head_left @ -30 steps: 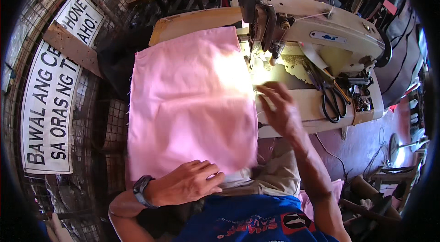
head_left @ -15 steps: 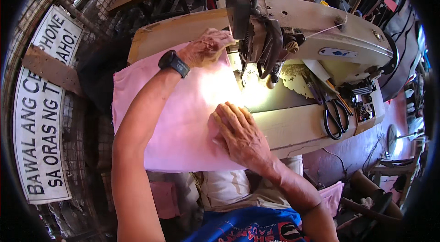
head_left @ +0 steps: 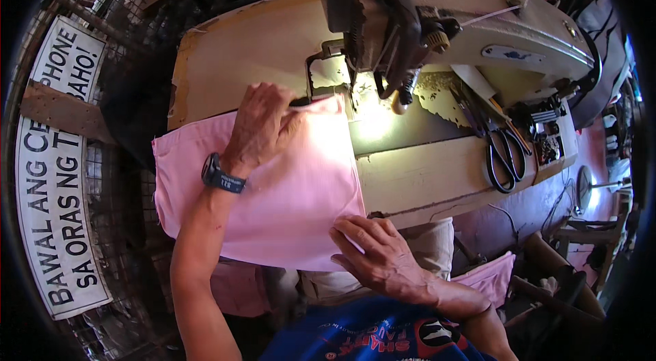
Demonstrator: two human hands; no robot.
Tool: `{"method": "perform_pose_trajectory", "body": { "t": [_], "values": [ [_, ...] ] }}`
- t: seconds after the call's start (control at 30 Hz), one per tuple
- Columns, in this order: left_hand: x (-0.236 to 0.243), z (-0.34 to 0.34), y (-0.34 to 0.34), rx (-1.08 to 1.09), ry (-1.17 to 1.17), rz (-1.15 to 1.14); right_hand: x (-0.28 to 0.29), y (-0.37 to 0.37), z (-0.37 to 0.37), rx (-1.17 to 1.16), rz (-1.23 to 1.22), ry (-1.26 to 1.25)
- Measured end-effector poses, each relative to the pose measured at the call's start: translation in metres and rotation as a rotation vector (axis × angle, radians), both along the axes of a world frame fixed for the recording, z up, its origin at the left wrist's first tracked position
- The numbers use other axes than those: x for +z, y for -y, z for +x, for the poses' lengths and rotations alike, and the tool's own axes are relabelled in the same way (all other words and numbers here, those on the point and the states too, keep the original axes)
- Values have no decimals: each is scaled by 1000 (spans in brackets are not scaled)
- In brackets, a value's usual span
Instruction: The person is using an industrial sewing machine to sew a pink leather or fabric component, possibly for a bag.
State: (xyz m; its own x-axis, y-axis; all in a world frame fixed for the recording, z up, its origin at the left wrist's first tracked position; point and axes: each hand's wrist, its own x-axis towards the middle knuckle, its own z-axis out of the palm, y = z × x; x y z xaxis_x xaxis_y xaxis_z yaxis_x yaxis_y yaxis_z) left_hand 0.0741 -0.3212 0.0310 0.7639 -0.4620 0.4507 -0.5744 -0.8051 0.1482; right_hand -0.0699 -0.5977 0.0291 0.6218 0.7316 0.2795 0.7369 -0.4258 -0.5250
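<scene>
A pink cloth (head_left: 273, 207) lies over the front of the sewing machine's table, its far right corner beside the needle area. My left hand (head_left: 263, 125), with a dark watch on the wrist, is curled closed over the cloth's far edge. A small dark piece (head_left: 301, 101) shows at its fingertips; its kind I cannot make out. My right hand (head_left: 383, 255) holds the near right corner of the cloth, fingers bent over the edge. The sewing machine (head_left: 393, 33) stands just beyond, its lamp lighting the needle plate.
Black-handled scissors (head_left: 502, 159) lie right of the needle on the machine bed, beside a small tray of metal parts (head_left: 548, 149). A wire mesh wall with a white sign (head_left: 58, 170) stands at left. More pink cloth (head_left: 488, 279) hangs low at right.
The pink cloth has come toward me, away from the needle. My left hand has drawn back and left with it; my right hand has moved nearer to me, to the cloth's corner.
</scene>
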Motion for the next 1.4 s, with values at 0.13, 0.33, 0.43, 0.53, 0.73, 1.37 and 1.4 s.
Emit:
{"method": "perform_pose_trajectory", "body": {
  "t": [0.13,0.33,0.43,0.53,0.73,1.37,1.4],
  "values": [
    [9,-26,18,-109,120,-26,3,8,4,-128,139,57],
    [5,-37,35,-149,123,-35,9,9,26,-243,271,177],
    [4,-40,39,-152,112,-31,9,12,50,-388,342,151],
    [3,-41,41,-156,110,-39,10,24,70,-528,312,144],
    [12,-44,47,-238,162,12,16,71,69,-656,234,178],
    [9,-57,57,-294,281,231,8,97,119,-664,-189,316],
    [8,-58,58,-303,288,218,17,89,103,-654,-34,137]
  ]
}}
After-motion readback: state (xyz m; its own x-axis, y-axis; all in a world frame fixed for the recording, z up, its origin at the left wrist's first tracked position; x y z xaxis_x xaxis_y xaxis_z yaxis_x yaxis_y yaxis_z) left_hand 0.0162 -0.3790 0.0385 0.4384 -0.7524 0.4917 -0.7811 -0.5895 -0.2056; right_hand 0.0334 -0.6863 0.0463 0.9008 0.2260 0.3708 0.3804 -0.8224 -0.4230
